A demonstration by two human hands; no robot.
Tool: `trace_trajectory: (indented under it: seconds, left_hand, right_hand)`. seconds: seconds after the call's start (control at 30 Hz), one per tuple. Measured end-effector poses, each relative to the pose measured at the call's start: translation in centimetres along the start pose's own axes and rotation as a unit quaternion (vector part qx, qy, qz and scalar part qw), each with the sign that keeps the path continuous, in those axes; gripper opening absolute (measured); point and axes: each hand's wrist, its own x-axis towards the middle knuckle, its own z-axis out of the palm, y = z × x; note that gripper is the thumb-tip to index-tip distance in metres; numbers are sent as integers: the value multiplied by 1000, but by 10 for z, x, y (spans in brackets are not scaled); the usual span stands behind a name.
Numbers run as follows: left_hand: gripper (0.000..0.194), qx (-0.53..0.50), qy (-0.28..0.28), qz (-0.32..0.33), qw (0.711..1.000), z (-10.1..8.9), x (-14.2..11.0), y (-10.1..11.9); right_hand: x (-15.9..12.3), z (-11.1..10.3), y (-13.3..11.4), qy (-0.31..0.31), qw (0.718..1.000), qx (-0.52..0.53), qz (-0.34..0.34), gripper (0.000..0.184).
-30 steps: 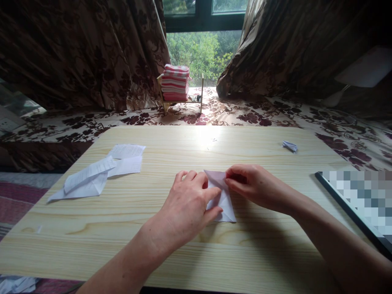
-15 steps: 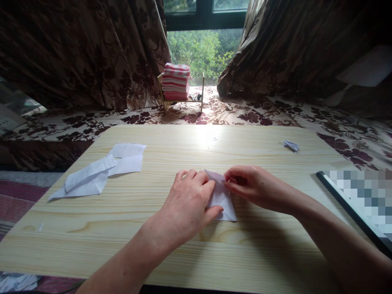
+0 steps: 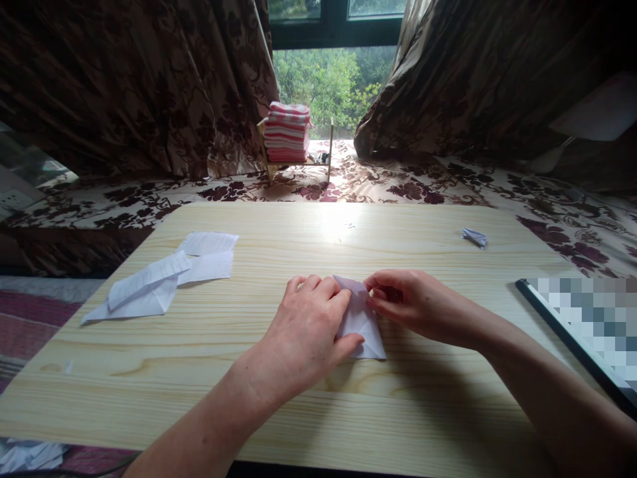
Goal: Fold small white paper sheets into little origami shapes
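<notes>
A folded sheet of white paper [image 3: 362, 318] lies on the wooden table in front of me, with crease lines across its lower part. My left hand [image 3: 311, 325] rests over its left side, fingers bent and thumb on the lower part, holding it down. At the upper right edge, my right hand [image 3: 393, 295] pinches the paper between thumb and fingertips. Part of the paper's left side is hidden under my left hand.
Several loose paper pieces [image 3: 144, 282] lie at the table's left. A small folded paper [image 3: 474, 238] sits at the back right. A dark-edged device [image 3: 567, 332], its surface blurred out, stands at the right edge. Beyond the table, a small rack holds stacked pink-and-white cloths [image 3: 287, 133].
Both hands keep the same hold on the paper, and it has not visibly moved on the table. The whole view has shifted very slightly.
</notes>
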Motion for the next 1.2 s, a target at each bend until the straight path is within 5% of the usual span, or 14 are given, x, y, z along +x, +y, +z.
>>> trace_trajectory:
  seconds: [0.6, 1.2]
  left_hand:
    - [23, 12, -5, 19, 1000, -3, -3, 2]
    - [21, 22, -15, 23, 999, -5, -3, 4]
  right_hand:
    - [-6, -12, 3, -56, 997, 0, -47, 26]
    - [-9, -23, 8, -102, 994, 40, 6, 33]
